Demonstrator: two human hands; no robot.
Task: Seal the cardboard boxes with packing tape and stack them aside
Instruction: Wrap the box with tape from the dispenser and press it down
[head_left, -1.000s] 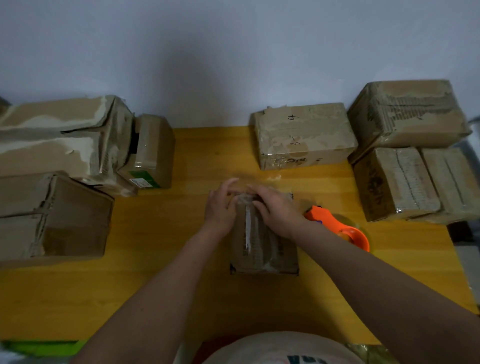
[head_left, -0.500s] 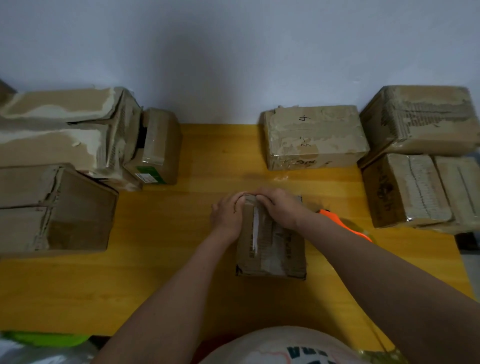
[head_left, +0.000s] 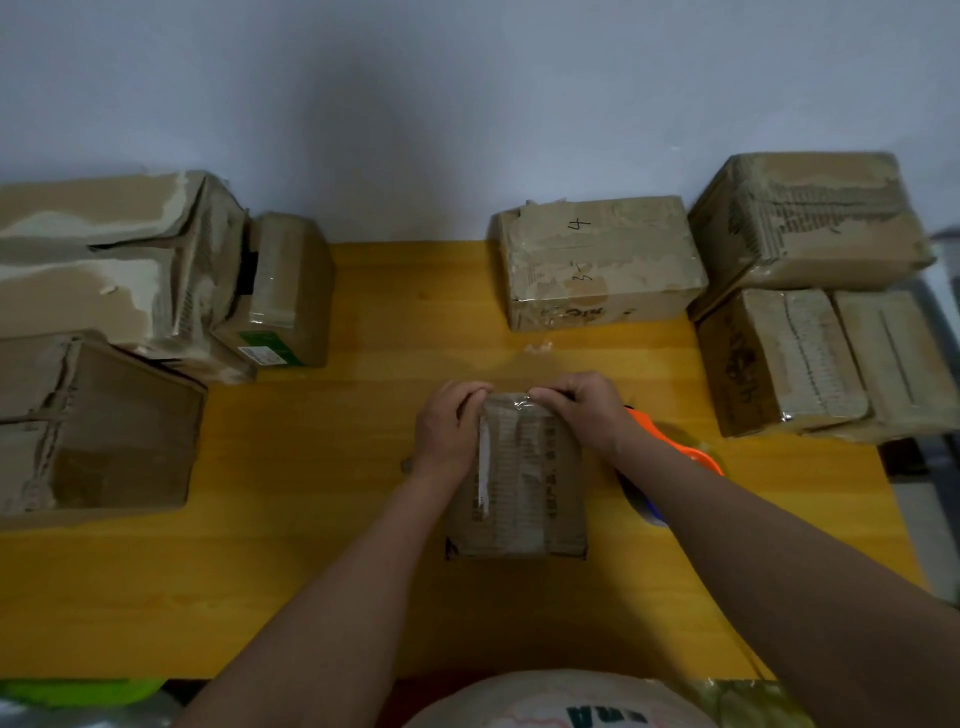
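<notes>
Small cardboard box (head_left: 517, 483) sits mid-worktop (head_left: 322, 571), long axis running near to far. Both hands at its far edge: left hand (head_left: 449, 428) on the far-left corner, fingers curled over the top edge; right hand (head_left: 584, 410) on the far-right, fingers curled down onto a shiny strip of clear tape (head_left: 519, 402) that wraps that edge. Each grip is closed on the box; whether the fingertips pinch or only press the tape is hard to tell.

Open yellow surface lies left of the box and along the near edge. Between the box and the numbered box (head_left: 597, 260) at the far wall, a clear band holds only a small tape scrap (head_left: 537, 347).

Left side: large torn boxes (head_left: 104, 291), cut off by the frame edge, with a green-labelled box (head_left: 283, 291) leaning against them. Right side: stacked boxes (head_left: 821, 291) reach the worktop's right edge, partly cropped.

Orange tape dispenser (head_left: 675, 441) lies just right of the box, mostly hidden behind the right forearm; its roll is barely visible.
</notes>
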